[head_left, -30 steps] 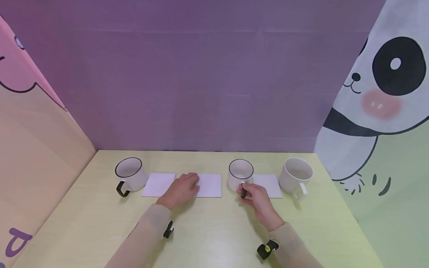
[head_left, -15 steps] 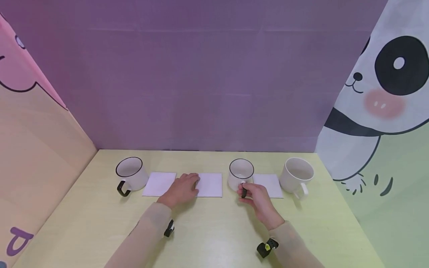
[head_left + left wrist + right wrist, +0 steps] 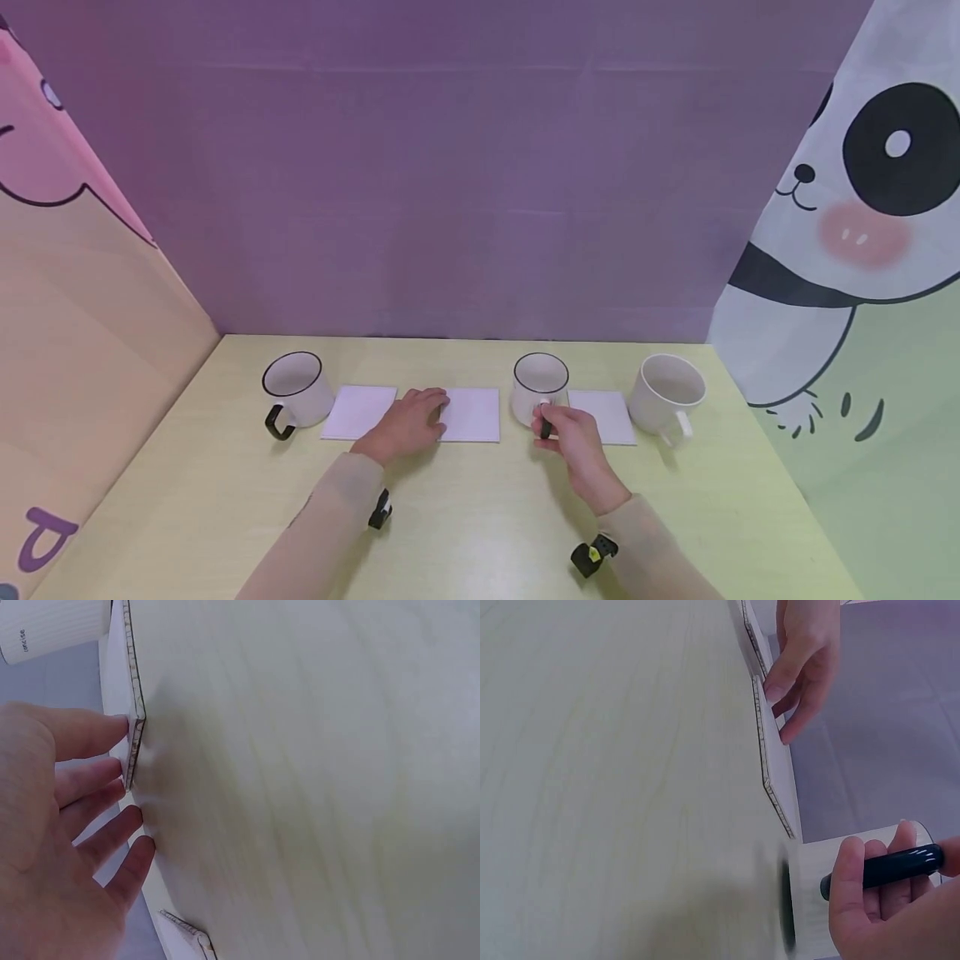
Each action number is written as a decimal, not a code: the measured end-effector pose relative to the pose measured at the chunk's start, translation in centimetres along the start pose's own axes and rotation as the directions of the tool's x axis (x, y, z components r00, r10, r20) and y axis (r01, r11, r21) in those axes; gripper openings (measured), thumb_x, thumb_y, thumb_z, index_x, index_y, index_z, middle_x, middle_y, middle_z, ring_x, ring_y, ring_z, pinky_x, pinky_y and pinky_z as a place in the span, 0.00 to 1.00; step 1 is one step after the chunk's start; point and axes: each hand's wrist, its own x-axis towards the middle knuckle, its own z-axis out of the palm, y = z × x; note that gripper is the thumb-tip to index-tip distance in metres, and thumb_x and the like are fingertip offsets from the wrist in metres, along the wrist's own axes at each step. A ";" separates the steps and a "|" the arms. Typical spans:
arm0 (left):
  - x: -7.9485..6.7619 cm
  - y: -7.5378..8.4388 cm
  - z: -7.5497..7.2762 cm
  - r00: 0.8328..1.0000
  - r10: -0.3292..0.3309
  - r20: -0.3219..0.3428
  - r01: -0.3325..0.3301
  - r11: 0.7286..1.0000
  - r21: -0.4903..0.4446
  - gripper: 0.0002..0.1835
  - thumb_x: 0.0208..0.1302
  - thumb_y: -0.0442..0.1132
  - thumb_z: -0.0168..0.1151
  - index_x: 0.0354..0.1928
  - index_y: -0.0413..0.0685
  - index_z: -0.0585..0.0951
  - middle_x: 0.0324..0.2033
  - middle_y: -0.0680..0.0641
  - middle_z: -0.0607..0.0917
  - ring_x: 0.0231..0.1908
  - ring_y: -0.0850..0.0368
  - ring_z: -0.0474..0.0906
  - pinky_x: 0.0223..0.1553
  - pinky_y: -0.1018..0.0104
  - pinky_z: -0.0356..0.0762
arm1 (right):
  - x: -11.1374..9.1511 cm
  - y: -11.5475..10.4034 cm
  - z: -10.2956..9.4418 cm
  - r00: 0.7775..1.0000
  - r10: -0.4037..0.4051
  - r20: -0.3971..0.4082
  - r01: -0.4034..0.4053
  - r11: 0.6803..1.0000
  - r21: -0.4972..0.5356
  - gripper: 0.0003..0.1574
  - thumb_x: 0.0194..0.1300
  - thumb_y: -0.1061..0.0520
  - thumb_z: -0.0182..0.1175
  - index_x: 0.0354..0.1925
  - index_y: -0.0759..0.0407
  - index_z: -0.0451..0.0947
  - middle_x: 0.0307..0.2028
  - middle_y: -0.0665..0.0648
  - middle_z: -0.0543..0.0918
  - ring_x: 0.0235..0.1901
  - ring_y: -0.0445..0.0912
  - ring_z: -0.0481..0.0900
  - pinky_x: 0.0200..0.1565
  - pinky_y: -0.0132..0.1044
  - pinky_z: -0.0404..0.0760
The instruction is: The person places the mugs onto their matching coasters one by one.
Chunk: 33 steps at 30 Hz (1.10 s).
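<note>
My right hand (image 3: 581, 450) grips the black handle (image 3: 546, 427) of a white mug (image 3: 538, 400) with a black rim, its fingers curled round that handle in the right wrist view. The mug stays upright, and a dark shadow (image 3: 787, 907) shows beside its base there. My left hand (image 3: 405, 423) lies between two flat white square boards, thumb and fingertips at the left edge of the middle board (image 3: 474, 415). In the left wrist view its fingers (image 3: 112, 832) are spread and relaxed. Part of the left board (image 3: 356, 410) is behind that hand.
Another black-rimmed white mug (image 3: 303, 400) with a black handle stands at the left. An all-white mug (image 3: 667, 396) is at the right, next to a third white board (image 3: 606, 418). A purple cloth wall (image 3: 465, 183) rises behind the pale wooden table (image 3: 465, 517).
The mug in my right hand has risen very slightly, and the hand with it. My left hand keeps its place at the middle board.
</note>
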 end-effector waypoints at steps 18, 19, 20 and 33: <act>-0.3 0.2 0.0 1.000 -0.001 0.009 0.001 1.000 -0.022 0.27 0.70 0.40 0.63 0.69 0.40 0.74 0.70 0.41 0.71 0.69 0.40 0.65 0.68 0.39 0.64 | 0.0 -0.3 0.9 0.996 -0.042 -0.081 0.042 0.999 0.006 0.19 0.77 0.59 0.54 0.47 0.78 0.80 0.27 0.53 0.81 0.33 0.43 0.78 0.36 0.35 0.84; -0.3 0.3 0.0 1.000 0.000 0.009 0.000 1.000 -0.024 0.27 0.70 0.40 0.63 0.69 0.40 0.74 0.70 0.41 0.71 0.69 0.40 0.65 0.68 0.40 0.64 | -0.1 -0.3 0.9 0.995 -0.049 -0.084 0.050 0.999 0.009 0.18 0.77 0.60 0.54 0.47 0.77 0.80 0.27 0.53 0.81 0.33 0.43 0.78 0.36 0.34 0.84; -0.3 0.3 0.0 1.000 -0.001 0.009 0.001 1.000 -0.023 0.27 0.70 0.40 0.63 0.69 0.39 0.74 0.70 0.41 0.71 0.69 0.40 0.65 0.68 0.40 0.63 | -0.1 -0.3 1.0 0.995 -0.056 -0.085 0.058 0.998 0.013 0.18 0.77 0.60 0.54 0.46 0.77 0.80 0.28 0.53 0.81 0.33 0.43 0.78 0.36 0.34 0.84; -0.4 0.5 -0.2 1.000 -0.013 0.013 0.013 1.000 -0.026 0.28 0.71 0.41 0.62 0.69 0.40 0.73 0.71 0.42 0.70 0.70 0.41 0.64 0.69 0.41 0.62 | -1.1 -0.9 1.7 0.988 -0.131 -0.085 0.136 0.989 0.054 0.17 0.77 0.62 0.54 0.49 0.80 0.79 0.29 0.56 0.81 0.33 0.44 0.79 0.39 0.36 0.86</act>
